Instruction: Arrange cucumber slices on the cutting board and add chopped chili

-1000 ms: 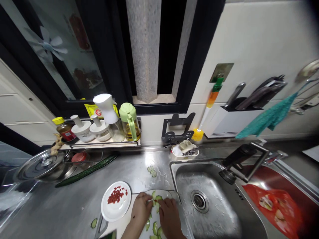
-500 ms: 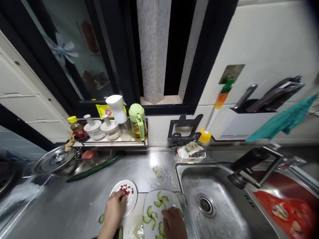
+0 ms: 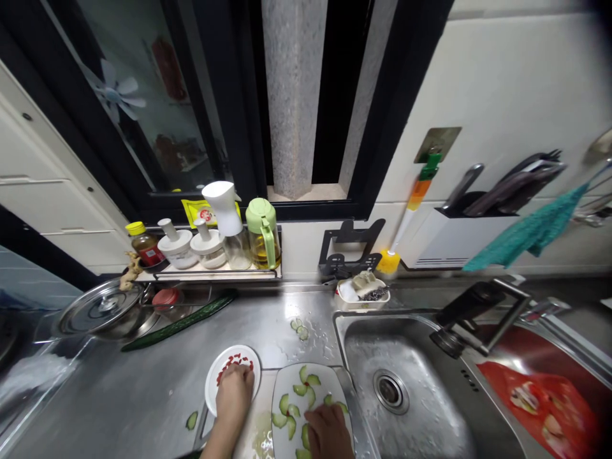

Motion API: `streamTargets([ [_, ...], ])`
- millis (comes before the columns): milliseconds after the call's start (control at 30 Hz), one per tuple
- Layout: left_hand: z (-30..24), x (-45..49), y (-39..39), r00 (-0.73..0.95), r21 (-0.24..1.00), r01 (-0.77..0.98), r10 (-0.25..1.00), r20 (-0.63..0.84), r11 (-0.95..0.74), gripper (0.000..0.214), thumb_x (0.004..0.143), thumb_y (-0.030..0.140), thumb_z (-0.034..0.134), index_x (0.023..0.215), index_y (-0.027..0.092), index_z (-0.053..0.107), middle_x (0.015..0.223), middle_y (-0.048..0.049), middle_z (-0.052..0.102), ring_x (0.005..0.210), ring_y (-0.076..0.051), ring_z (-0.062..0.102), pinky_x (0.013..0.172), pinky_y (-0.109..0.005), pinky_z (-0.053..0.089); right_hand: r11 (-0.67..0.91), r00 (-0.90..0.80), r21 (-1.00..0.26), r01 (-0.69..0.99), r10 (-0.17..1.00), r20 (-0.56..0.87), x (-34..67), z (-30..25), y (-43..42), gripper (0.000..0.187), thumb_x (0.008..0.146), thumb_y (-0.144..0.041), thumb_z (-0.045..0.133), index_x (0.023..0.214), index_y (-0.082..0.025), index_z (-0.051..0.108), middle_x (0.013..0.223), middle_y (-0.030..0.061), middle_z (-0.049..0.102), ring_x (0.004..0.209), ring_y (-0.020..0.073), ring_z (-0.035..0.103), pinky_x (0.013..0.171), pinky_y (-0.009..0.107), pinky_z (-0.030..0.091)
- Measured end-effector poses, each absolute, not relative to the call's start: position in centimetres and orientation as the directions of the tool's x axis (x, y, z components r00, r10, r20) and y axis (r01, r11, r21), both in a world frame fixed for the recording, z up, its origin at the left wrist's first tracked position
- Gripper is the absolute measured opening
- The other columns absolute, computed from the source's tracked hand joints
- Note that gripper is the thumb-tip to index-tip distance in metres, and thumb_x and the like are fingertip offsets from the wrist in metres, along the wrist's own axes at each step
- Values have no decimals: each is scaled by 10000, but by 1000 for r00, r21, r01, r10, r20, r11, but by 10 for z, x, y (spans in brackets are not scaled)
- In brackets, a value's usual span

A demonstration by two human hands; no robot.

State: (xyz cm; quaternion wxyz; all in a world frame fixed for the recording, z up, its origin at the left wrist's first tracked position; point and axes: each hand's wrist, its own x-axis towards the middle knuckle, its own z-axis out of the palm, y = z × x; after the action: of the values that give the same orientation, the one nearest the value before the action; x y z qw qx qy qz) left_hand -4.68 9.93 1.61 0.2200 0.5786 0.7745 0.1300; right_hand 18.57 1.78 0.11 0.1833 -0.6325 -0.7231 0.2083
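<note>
My left hand is over a small white plate that bears several small red pieces. Its fingers are bent and pinched together among them, and the fingertips are partly hidden. To the right, my right hand is low over a larger white plate. Its fingers are bent and close together, and what they hold, if anything, is hidden. Green-edged cucumber slices lie on this plate in flower-like groups, two with a red piece at the centre. A single cucumber slice lies on the counter to the left.
A whole cucumber lies behind, beside a lidded steel pot. Thin slices lie on the wet counter. Bottles and jars stand on a low rack. At right is the sink, with a tap and a red bag.
My left hand has moved right and slightly up, further over the red pieces. My right hand has shifted down and left, uncovering slices at the plate's right side. The view has shifted slightly.
</note>
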Motion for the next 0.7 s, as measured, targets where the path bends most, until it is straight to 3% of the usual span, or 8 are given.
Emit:
streamTargets([
  [367,14,-54,87,-225,483,828,958,-178,285,313,854,286,406,708,197,669,843,-66,689,839,-190,632,808,-287,435,104,-111,-502,858,994,15,197,0,12,315,765,-65,497,931,-210,723,892,78,673,940,240,543,883,350,420],
  [700,23,5,54,-36,755,643,990,-136,127,239,838,329,517,707,224,687,854,-47,720,843,-182,659,820,-266,474,-46,37,-529,847,999,-29,249,-4,-5,359,829,-110,434,1002,-219,729,927,81,692,943,255,558,853,348,440],
])
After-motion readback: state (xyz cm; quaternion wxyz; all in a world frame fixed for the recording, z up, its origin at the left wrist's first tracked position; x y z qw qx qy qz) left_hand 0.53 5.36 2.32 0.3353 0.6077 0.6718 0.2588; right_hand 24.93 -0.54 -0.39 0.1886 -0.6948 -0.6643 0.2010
